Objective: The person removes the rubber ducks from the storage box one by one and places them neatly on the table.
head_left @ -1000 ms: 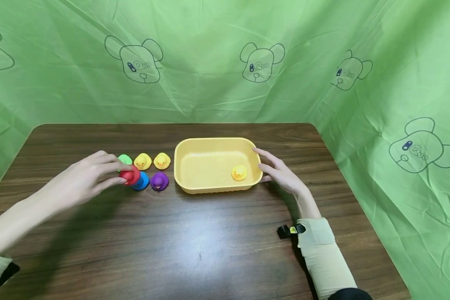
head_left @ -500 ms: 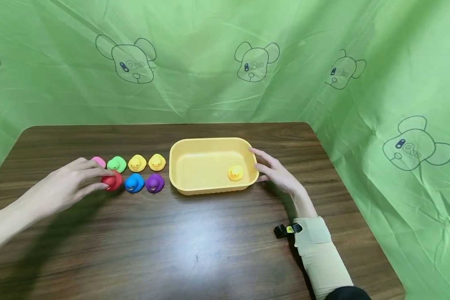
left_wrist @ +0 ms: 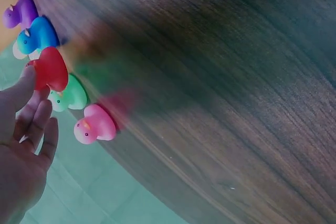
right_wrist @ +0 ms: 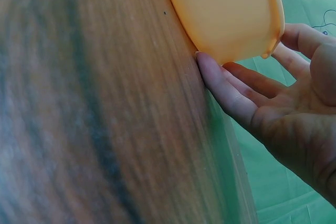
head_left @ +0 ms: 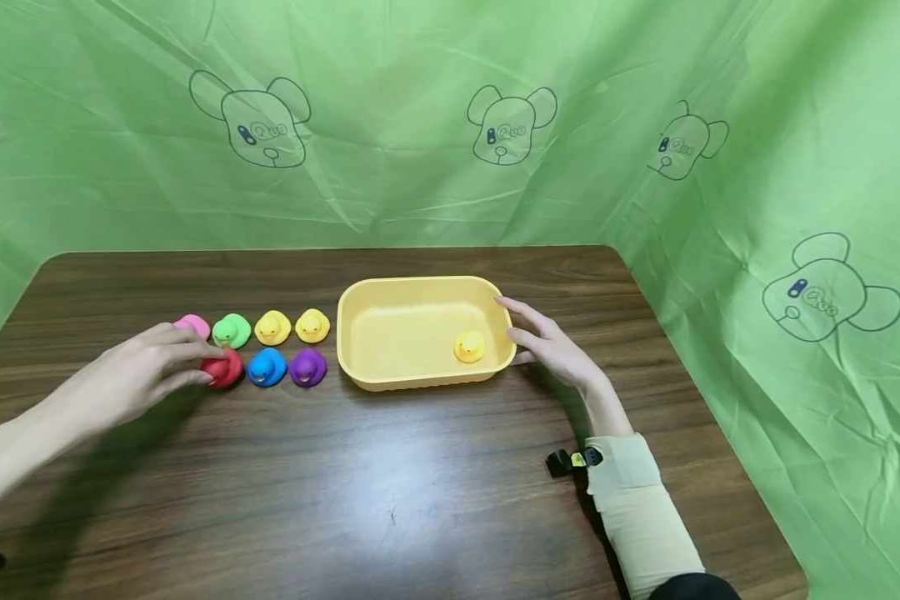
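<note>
My left hand (head_left: 131, 371) pinches a red rubber duck (head_left: 227, 367) between thumb and fingers, low at the left end of the front row. Beside it in that row sit a blue duck (head_left: 267, 367) and a purple duck (head_left: 307, 367). Behind them stand a pink duck (head_left: 193, 325), partly covered by the hand, a green duck (head_left: 232, 331) and two yellow ducks (head_left: 272, 327). My right hand (head_left: 558, 350) rests its extended fingers against the right end of a yellow plastic basin (head_left: 401, 382); the right wrist view shows fingertips on its outer wall (right_wrist: 231, 19).
Inside the basin, near its right end, lies one small yellow duck (head_left: 468, 347). A dark wood-grain table (head_left: 390, 500) carries everything. Green cloth (head_left: 390, 125) printed with bear heads hangs behind and at the sides.
My left hand has carried the red duck leftward from over the blue duck and lowered it to the row's left end. The right hand stays at the basin; the head view shifts slightly.
</note>
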`<state>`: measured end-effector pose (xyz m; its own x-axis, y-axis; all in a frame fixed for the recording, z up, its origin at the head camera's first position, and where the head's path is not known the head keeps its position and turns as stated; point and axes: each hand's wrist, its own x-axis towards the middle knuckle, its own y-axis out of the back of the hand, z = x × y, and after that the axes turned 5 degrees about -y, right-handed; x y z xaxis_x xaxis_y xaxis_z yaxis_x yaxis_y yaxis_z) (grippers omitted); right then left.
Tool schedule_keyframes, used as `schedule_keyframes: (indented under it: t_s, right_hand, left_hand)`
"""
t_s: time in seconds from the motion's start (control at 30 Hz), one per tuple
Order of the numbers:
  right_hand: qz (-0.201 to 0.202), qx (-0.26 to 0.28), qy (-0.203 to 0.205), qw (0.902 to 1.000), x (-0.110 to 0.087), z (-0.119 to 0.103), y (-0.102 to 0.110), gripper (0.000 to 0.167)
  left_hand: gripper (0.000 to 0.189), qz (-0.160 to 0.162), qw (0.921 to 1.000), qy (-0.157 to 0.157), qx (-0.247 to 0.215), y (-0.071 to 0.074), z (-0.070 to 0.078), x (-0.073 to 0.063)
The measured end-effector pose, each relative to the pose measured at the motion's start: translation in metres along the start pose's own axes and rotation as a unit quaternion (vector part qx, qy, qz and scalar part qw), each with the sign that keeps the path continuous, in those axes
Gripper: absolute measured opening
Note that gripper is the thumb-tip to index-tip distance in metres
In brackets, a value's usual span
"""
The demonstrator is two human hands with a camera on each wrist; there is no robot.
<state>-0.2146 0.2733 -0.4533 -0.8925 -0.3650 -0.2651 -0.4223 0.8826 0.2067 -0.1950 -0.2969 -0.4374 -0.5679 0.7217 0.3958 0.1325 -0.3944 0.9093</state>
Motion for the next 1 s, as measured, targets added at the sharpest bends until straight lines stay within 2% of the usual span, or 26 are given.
schedule_keyframes:
  t_s: [0.23,0.43,0.83,1.0]
  right_hand:
    - [-0.001,0.002,0.001,1.0,0.001,0.0,-0.001,0.056]
    - [-0.002,0.001,0.001,1.0,0.002,0.002,-0.001,0.056]
    - [-0.002,-0.004,0.001,1.0,0.001,0.002,0.0,0.056]
    - [-0.001,-0.005,0.0,1.0,0.001,0.002,0.001,0.056]
  left_hand:
    - [0.043,0.009,0.9996,-0.022,-0.013,-0.006,-0.005,-0.004]
    - [0.043,0.011,0.9995,-0.024,-0.019,-0.009,-0.005,-0.006]
    - [0.041,0.0,0.9998,0.002,-0.022,-0.012,-0.003,-0.004]
    - [0.038,-0.01,0.9995,0.023,-0.016,-0.013,-0.002,-0.006]
